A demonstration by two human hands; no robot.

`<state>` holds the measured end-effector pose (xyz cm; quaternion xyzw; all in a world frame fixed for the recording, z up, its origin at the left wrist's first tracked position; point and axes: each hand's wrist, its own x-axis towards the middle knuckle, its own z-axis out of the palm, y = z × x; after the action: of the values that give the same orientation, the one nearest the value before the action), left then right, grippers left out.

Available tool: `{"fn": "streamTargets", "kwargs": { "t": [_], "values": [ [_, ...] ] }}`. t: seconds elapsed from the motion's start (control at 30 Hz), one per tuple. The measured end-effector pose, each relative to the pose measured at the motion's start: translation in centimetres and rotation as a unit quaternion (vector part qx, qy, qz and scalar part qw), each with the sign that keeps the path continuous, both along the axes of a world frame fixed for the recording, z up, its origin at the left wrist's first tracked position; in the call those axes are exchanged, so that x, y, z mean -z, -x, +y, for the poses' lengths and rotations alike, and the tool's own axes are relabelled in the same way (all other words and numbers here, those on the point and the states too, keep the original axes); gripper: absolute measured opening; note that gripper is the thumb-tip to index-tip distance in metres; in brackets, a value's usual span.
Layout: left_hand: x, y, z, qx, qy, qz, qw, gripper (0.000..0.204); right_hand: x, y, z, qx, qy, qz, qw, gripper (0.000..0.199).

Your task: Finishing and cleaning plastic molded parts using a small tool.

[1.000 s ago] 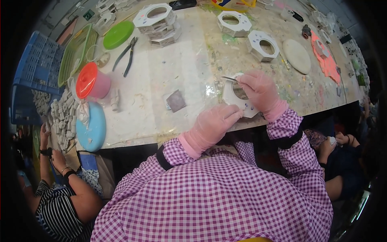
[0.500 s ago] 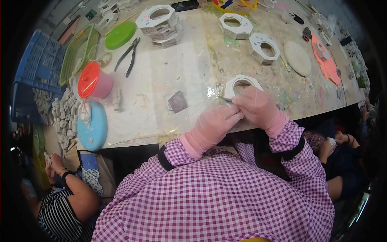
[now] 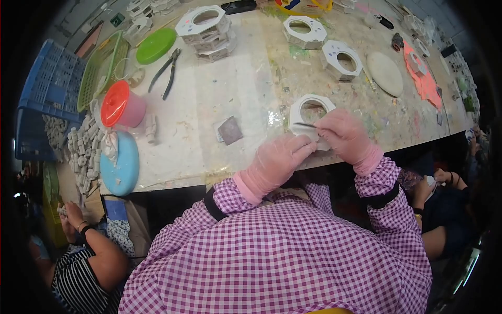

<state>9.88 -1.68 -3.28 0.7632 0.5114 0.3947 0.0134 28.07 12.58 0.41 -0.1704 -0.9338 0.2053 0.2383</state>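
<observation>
A white octagonal frame with a round opening (image 3: pixel 296 111) lies near the table's front edge, just before my hands. Both hands wear thin pink gloves. The thumb and fingers of my left hand (image 3: pixel 275 161) are closed at the near rim of the frame, which they partly hide. My right hand (image 3: pixel 346 137) pinches a thin, dark, pointed tool (image 3: pixel 305 124); its exact kind is too small to tell. The tool points left across the near side of the frame, and part of it is hidden in my fingers.
Two similar frames (image 3: pixel 342 61) and a pale oval disc (image 3: pixel 385 75) lie farther right. A frame stack (image 3: pixel 206 34), pliers (image 3: pixel 166 74) and a grey abrasive square (image 3: pixel 230 130) are left. A red-lidded pot (image 3: pixel 115 103) stands beside a blue disc (image 3: pixel 120 163). Co-workers sit either side.
My right hand has shifted slightly right, and the tool now lies flatter, with more of the frame's near side showing. The frame has moved a little left. My left hand stays nearly in place.
</observation>
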Motion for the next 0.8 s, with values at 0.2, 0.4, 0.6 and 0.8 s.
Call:
{"fn": "streamTargets", "kwargs": {
  "t": [0.2,0.4,0.6,0.8],
  "values": [
    [-0.5,0.8,0.1,-0.061,0.002,-0.146,0.987,0.036,-1.2,-1.0,-2.6,0.098,-0.022,0.044,0.994,0.01],
    [-0.5,1.3,0.0,-0.046,0.079,-0.171,0.981,0.034,0.1,-1.4,-6.5,0.178,0.002,0.047,0.983,0.011],
    [0.1,0.7,-0.5,-0.063,0.082,-0.206,0.973,0.031,0.7,-1.4,-7.6,0.207,-0.034,0.053,0.976,0.013],
    [0.1,0.5,-0.4,-0.076,0.094,-0.283,0.952,0.028,0.1,-0.4,-8.1,0.097,-0.114,-0.005,0.989,0.01]
  ]
}}
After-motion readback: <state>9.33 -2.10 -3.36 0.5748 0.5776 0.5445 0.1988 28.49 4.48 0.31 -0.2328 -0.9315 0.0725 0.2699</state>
